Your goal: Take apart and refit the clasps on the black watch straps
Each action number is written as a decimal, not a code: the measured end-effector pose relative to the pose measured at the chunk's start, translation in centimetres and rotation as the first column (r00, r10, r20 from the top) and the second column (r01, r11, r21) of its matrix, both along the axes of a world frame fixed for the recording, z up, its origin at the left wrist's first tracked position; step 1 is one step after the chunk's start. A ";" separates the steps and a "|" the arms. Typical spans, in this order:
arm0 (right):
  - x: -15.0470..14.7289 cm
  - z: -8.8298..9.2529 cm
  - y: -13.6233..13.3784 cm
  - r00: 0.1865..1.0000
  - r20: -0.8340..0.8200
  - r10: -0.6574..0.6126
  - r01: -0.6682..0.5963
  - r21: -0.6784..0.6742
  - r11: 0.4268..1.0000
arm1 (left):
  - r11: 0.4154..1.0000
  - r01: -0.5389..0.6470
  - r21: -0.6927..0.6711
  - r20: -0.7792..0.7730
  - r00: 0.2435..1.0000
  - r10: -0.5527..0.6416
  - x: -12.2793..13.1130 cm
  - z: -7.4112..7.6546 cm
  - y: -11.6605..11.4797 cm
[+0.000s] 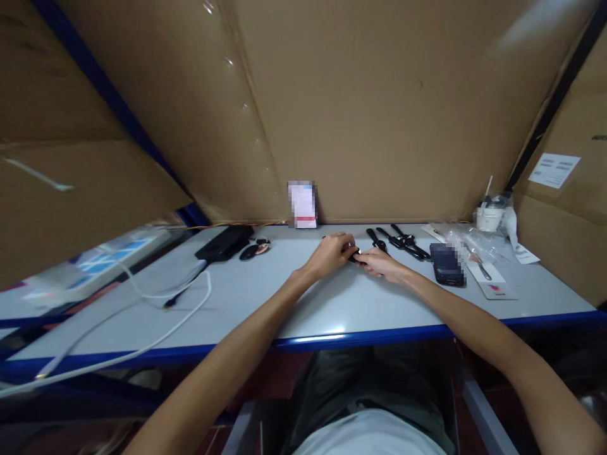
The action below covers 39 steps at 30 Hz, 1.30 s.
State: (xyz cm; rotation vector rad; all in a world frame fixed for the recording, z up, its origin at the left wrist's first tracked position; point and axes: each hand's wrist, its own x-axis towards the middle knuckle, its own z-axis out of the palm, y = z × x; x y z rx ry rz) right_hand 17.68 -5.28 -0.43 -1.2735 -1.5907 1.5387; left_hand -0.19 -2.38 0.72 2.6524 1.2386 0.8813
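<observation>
Over the middle of the table, my left hand [336, 248] and my right hand [378, 261] meet on a small black wristwatch [353, 256]. Fingers of both hands are closed around it and cover most of it. A dark strap end seems to stick out behind the left hand. Just beyond my right hand lies another black watch [377, 241]. Several more black watches with straps [403, 241] lie beside that one, partly overlapping.
A phone [303, 205] leans against the cardboard wall. To the right are a dark phone [448, 264], a white card [496, 281], plastic bags and a white cup [489, 218]. Leftward lie a black case [225, 243], round black pieces [248, 252] and a white cable [190, 316].
</observation>
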 end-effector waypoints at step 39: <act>-0.1 0.6 -0.3 0.998 0.012 -0.069 0.069 -0.047 0.996 | 0.997 -0.033 0.076 0.074 0.997 0.027 -0.7 0.7 0.6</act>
